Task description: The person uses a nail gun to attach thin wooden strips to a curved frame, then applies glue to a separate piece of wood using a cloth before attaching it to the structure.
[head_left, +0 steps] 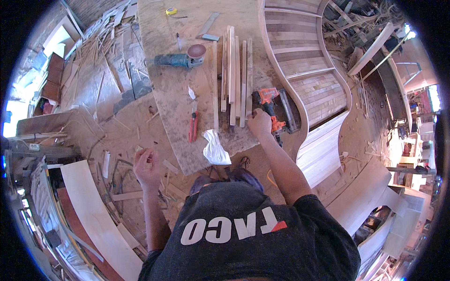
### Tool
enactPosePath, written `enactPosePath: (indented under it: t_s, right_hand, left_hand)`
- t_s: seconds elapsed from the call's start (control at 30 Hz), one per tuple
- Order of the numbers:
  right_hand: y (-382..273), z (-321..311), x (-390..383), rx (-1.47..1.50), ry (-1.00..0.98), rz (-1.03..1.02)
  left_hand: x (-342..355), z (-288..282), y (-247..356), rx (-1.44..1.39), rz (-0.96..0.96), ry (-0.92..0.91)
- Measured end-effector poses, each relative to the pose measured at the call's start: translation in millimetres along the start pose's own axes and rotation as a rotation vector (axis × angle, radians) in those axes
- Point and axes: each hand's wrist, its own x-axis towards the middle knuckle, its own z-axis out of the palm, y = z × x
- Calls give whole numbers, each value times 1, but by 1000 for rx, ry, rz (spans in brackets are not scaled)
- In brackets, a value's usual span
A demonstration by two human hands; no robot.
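At the far left, a long pale board [96, 215] slants among other boards. Next comes the left hand [146, 168], over the scrap-strewn floor [124, 124] and clear of the counter [173, 114]; its fingers are curled inward, and I cannot tell whether they pinch anything small.

On the counter's left part lie a yellow tape measure [171, 11] at the far end and a teal grinder [173, 60] with a round brown disc, its head pointing right. Nearer the person is a red-handled tool [193, 127], then a crumpled white cloth or bag [215, 150] by the near edge.

Right of these, long wooden strips [232, 70] lie side by side in a loose bundle, running away from the person. The right hand [259, 124] is at their near end, fingers bent — whether it grips or touches a strip I cannot tell. Just beside it, on the right, lies an orange-and-black nail gun [269, 108]. Further right stretches 1 wavy-edged wooden panel [318, 86], slatted across its width.
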Motion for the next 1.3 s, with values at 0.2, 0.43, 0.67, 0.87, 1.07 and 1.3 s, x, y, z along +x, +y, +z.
enactPosePath:
  t_s: [0.2,0.43,0.67,0.87,1.07,1.3]
  right_hand:
    - [0,-7,7,85,-51,31]
    - [5,-18,0,646,-311,304]
    - [-3,-76,-51,1842,-769,559]
    - [16,-65,-66,1706,-718,555]
    - [3,-79,-94,1436,-886,348]
    - [-65,-61,-113,969,-1153,-378]
  left_hand:
    - [7,17,12,-46,-28,-31]
    - [10,37,21,-192,-99,-53]
    - [7,75,16,-196,1,-117]
    - [24,108,61,-225,50,-288]
    - [42,127,65,-336,-5,-368]
    - [124,88,76,-1069,-493,-270]
